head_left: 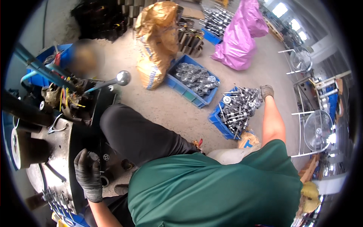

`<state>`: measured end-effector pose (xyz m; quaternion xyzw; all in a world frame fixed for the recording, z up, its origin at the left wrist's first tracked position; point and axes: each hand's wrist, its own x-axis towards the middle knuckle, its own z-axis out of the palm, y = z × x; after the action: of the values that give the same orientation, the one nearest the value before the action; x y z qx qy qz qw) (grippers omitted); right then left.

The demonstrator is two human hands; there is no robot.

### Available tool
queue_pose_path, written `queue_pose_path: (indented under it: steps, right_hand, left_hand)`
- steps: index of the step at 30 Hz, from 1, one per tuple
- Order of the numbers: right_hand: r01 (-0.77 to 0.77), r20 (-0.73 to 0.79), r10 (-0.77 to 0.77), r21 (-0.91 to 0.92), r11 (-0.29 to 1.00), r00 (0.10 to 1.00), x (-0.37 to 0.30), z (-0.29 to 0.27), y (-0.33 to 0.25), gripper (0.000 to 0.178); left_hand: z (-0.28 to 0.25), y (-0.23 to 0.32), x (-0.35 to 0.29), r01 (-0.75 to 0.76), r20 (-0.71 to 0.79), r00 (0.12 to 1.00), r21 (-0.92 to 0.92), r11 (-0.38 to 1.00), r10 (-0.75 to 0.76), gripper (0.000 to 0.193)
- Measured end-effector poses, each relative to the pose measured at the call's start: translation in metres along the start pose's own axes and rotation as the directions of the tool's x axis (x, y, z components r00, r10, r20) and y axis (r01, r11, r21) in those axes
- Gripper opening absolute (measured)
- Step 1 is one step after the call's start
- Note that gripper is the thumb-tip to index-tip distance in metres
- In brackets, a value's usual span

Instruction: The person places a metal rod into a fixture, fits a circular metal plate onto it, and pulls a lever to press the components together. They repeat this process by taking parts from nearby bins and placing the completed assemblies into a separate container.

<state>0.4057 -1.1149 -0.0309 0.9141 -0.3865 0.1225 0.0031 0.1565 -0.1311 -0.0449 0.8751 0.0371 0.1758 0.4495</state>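
Note:
My left hand [89,178], in a grey knitted glove, is raised beside the metal machine [60,151] at the left. Its fingers and thumb close around a small round metal part [93,156], only partly visible. My right arm stretches far out to the right. My gloved right hand [267,91] is at the far right edge of a heap of metal shafts with round discs [242,109], which fills a blue crate [218,123]. The fingers of that hand look curled against the heap. What they grip, if anything, is hidden.
Another blue crate [189,93] holds metal discs, next to a tall yellow sack [157,45]. A pink sack [242,38] stands behind, near a third crate of shafts [215,22]. A ball-ended lever [123,78] juts from the machine. Wire racks with fan guards [317,130] stand at the right.

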Motion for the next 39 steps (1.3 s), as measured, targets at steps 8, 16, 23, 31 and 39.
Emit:
queue_pose_path:
  steps: [8, 16, 23, 31, 39]
  right_hand:
    - [0.284, 0.254, -0.556, 0.653, 0.702, 0.792, -0.148, -0.018, -0.256, 0.018]
    - [0.602, -0.276, -0.863, 0.625, -0.496, -0.423, -0.457, -0.17, -0.479, 0.021]
    - [0.242, -0.261, -0.521, 0.663, -0.708, -0.813, -0.617, -0.197, -0.582, 0.024]
    - [0.155, -0.186, -0.335, 0.619, -0.77, -0.924, -0.686, -0.095, -0.634, 0.018]
    - [0.242, 0.01, -0.307, 0.641, -0.728, -0.952, -0.709, -0.087, -0.624, 0.022]
  left_hand:
    - [-0.054, 0.052, 0.006, -0.043, -0.256, 0.963, 0.172, 0.984, 0.087, 0.047]
    - [-0.143, 0.03, -0.129, 0.073, -0.748, 0.654, -0.089, 0.993, -0.116, 0.044]
    - [-0.15, -0.046, -0.375, 0.425, -0.922, 0.163, -0.255, 0.868, -0.351, 0.033]
    - [-0.066, -0.092, -0.546, 0.558, -0.766, -0.451, -0.643, 0.525, -0.458, 0.028]
    - [-0.044, -0.135, -0.589, 0.742, -0.743, -0.489, -0.63, 0.229, -0.458, 0.035]
